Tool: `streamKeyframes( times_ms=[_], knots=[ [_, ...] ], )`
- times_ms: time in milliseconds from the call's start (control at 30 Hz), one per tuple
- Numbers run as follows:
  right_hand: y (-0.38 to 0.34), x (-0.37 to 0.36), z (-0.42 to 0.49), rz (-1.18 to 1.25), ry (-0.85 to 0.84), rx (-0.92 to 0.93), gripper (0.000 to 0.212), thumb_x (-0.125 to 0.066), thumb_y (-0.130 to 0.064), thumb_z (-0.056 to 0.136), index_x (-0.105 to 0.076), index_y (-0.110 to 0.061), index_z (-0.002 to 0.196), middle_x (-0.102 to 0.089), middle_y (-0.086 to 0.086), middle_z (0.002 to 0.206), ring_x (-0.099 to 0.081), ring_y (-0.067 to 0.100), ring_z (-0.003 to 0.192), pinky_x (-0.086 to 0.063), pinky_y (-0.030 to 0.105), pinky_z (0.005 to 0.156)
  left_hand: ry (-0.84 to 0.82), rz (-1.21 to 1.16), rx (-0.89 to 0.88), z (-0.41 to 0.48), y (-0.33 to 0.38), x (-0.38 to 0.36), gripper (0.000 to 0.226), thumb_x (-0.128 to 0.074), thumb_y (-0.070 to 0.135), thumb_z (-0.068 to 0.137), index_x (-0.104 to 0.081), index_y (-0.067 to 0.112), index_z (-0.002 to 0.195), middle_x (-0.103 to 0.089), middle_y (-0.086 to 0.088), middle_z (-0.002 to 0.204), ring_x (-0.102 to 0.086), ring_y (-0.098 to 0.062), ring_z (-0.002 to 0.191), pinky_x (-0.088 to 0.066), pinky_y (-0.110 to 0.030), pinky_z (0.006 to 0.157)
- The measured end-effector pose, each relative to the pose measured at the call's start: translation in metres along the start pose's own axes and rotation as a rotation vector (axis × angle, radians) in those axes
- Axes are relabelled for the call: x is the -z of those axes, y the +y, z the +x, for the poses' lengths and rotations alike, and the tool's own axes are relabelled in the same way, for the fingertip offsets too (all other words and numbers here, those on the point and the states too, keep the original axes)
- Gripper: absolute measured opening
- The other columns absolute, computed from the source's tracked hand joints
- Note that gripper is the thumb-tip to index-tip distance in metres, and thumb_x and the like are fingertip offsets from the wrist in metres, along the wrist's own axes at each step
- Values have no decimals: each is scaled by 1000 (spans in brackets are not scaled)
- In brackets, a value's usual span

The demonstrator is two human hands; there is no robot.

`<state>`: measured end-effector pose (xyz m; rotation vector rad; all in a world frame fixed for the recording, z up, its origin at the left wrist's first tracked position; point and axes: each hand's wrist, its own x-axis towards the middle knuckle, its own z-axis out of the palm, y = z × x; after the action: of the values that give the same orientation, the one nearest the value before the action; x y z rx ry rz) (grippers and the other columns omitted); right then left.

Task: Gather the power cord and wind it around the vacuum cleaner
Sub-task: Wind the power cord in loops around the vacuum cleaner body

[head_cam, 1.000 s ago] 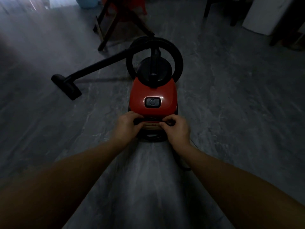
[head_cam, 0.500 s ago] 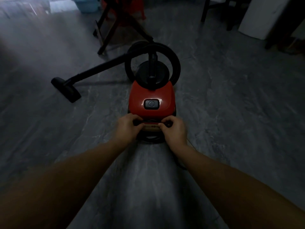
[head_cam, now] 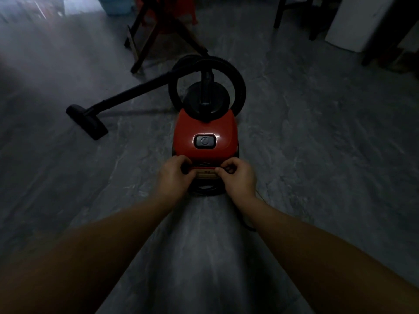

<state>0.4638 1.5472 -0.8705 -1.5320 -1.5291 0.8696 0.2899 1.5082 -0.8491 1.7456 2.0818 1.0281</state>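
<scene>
A red vacuum cleaner (head_cam: 205, 130) with a black power button stands on the grey floor in front of me. Its black hose (head_cam: 238, 87) loops above the body, and the wand runs left to the floor nozzle (head_cam: 87, 121). Both my hands are at its near end. My left hand (head_cam: 173, 176) curls around a dark piece at the left of the rear. My right hand (head_cam: 238, 177) pinches the black power cord (head_cam: 205, 189), which lies wound in loops at the base. A strand of cord trails on the floor under my right forearm.
A dark wooden stand (head_cam: 156, 37) with something red on it is behind the vacuum. A blue bin (head_cam: 118, 4) sits far back left. Chair legs (head_cam: 294, 17) and a white cabinet (head_cam: 356, 23) are at the back right. Grey stone-patterned floor lies all around.
My hands stay at the rear of the vacuum with small finger shifts. The right fingers have pulled slightly outward along the cord. The view has tilted a little.
</scene>
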Motion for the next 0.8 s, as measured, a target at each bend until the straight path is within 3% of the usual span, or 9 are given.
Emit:
streamKeyframes(
  times_ms=[300,533,667,800],
  knots=[
    [-1,2,-2,-20,16,-1,14,-79,-34,79,-72,-26,86,-70,-12,81,-66,2,76,-60,28,72,-11,-68,64,1,-3,-1,23,-79,20,79,-70,12,99,-68,-2,98,-64,-14,88,-51,-24,78],
    [-2,6,1,-16,0,-12,14,-80,-36,77,-75,-25,84,-72,-12,79,-67,2,75,-59,29,72,-70,-164,163,7,-1,6,25,-81,17,78,-75,9,100,-68,5,89,-60,6,71,-44,-2,60],
    [-4,8,2,-23,-13,-9,12,-79,-34,77,-76,-24,83,-72,-11,78,-67,3,74,-59,30,72,-90,-199,224,10,-2,7,26,-82,18,76,-75,10,100,-71,2,89,-66,-6,75,-47,-9,64],
    [-4,8,1,-54,-23,-3,11,-78,-34,79,-74,-24,83,-69,-12,75,-65,2,71,-56,25,67,-113,-234,254,9,-2,5,21,-82,16,77,-75,12,96,-70,5,84,-67,-6,75,-48,-12,63]
  ],
)
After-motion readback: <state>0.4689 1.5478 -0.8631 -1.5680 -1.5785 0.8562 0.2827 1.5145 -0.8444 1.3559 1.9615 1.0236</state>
